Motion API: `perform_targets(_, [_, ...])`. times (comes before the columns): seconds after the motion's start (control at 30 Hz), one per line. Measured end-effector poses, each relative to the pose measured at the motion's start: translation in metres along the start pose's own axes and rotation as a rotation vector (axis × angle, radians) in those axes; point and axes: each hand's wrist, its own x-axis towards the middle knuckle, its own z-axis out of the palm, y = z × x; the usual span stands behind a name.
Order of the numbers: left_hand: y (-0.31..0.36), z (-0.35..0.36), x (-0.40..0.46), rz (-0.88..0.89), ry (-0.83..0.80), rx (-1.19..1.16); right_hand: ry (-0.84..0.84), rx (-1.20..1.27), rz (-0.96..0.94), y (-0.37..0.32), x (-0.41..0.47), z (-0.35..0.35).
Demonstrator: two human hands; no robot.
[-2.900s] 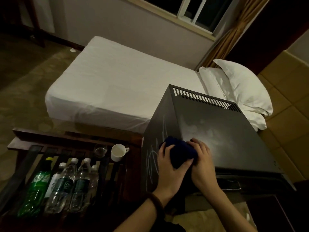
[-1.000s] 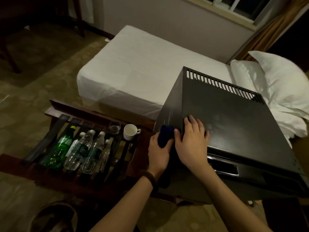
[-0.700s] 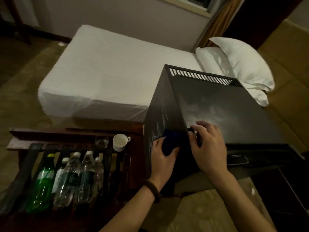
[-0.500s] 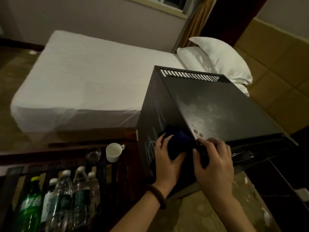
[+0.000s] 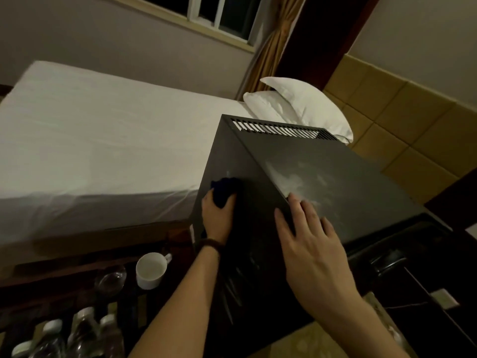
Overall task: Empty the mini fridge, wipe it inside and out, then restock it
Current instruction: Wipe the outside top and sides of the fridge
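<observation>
Head view: the black fridge (image 5: 335, 182) fills the middle and the 3 o'clock part of the frame, its vent slots along the far top edge toward 12 o'clock and a pale smear on its top. The left hand (image 5: 218, 218) presses a dark blue cloth (image 5: 224, 189) against the fridge's left side wall, fingers curled round the cloth's lower part. The right hand (image 5: 309, 244) lies flat over the near top corner – fingers straight and spread, gripping nothing.

At 9 o'clock lies a white bed (image 5: 90, 140), with pillows (image 5: 296, 104) at 1 o'clock behind the fridge. At 7 o'clock a dark rack (image 5: 64, 285) carries a white cup (image 5: 152, 270), a glass (image 5: 111, 279) just beside it, and bottles (image 5: 85, 332) – cut off by the lower edge.
</observation>
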Motion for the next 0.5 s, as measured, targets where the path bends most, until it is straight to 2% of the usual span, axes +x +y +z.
perform_targets(0.07, [0.006,0.003,-0.020,0.033,0.012,-0.004,0.000,-0.011,0.032,-0.005,0.002,0.001])
perform_targets(0.23, [0.019,0.010,-0.109,0.357,-0.129,-0.018,0.058,0.048,0.163,-0.016,0.002,0.000])
perform_targets(0.33, [0.017,0.008,-0.065,0.454,-0.103,0.038,0.128,0.064,0.184,-0.016,0.004,0.001])
perform_targets(0.5, [0.014,-0.001,0.040,0.319,-0.071,-0.008,0.232,-0.021,0.168,-0.021,0.005,0.014])
